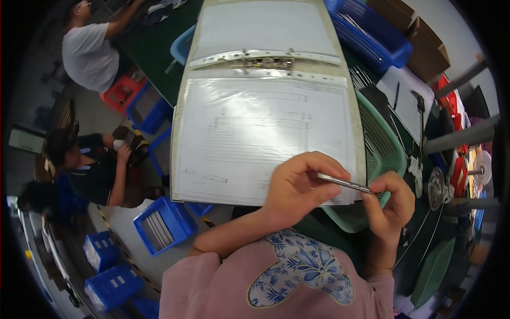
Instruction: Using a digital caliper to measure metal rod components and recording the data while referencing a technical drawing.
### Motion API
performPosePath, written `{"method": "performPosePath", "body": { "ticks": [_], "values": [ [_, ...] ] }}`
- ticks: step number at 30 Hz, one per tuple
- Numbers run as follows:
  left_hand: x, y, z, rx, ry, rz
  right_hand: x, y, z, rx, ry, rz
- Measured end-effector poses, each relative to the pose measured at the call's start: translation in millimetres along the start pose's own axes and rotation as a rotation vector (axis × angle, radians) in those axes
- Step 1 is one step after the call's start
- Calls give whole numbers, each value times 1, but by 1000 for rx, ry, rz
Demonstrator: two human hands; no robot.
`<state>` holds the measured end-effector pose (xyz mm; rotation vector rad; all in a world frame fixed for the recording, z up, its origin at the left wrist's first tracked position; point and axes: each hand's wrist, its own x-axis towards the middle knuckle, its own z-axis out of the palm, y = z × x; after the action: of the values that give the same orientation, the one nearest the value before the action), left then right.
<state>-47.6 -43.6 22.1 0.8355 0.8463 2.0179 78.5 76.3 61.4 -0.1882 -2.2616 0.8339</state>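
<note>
The thin, shiny metal rod [344,184] was held level between both hands, over the near right corner of the open ring binder of clear-sleeved paper sheets [265,133]. The left hand [297,183] had its grip closed on the rod's left end, thumb under and fingers curled over; the right hand [390,199] pinched the right end with its fingertips. With so little of the slim, smooth rod caught at either end, it looked liable to twist out and drop — into the pale green slotted plastic basket [380,149] just beside it, or off the near edge of the dark green tabletop [154,48]. The rod's ends were hidden inside the fingers, and the sheet's print was too faint to make out. The tools at the tabletop's right edge — blurred and bent by the lens — could not be told apart.
</note>
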Motion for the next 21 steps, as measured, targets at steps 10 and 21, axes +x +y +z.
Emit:
{"method": "performPosePath", "body": {
  "ticks": [10,21],
  "values": [
    [-19,7,-13,233,-151,310,-1,0,17,-36,-125,101],
    [-29,24,-41,430,-172,184,16,3,29,-156,-408,-63]
  ]
}}
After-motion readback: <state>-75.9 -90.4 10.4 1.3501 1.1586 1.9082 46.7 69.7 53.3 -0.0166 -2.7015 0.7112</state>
